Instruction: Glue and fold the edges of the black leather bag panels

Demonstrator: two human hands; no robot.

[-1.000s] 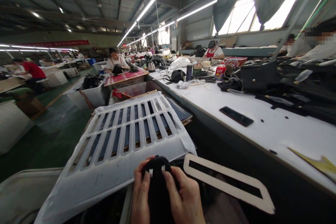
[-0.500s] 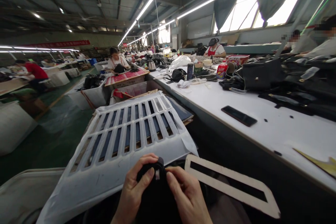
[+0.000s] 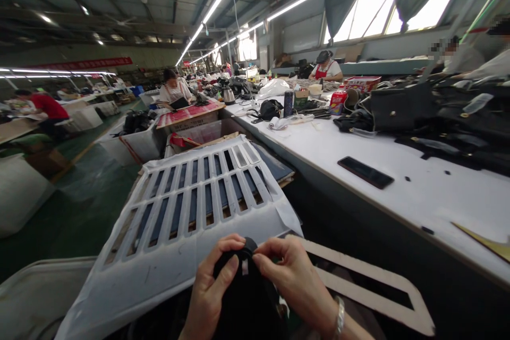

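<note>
A black fabric piece [image 3: 249, 297] with a rounded top edge is held upright in front of me; a small pale tag shows near its top. My left hand [image 3: 215, 276] grips its left side, thumb on the near face and fingers over the far side. At the top right edge, my right hand [image 3: 289, 271] pinches the rim between thumb and forefinger. A light frame-shaped template [image 3: 370, 271] with a long slot lies to the right, partly behind my right arm. Whether the piece belongs to a larger bag is unclear.
A pale slotted sheet [image 3: 191, 244] lies on a stack ahead of my hands. On the right, a long white table [image 3: 314, 154] carries a phone [image 3: 365, 172], black bags [image 3: 402, 111] and a red container [image 3: 338, 100]. A person [image 3: 326, 66] sits farther along it.
My right hand has moved up and inward along the rim of the black piece, bringing the wrist and a bracelet into view. The left hand keeps its grip.
</note>
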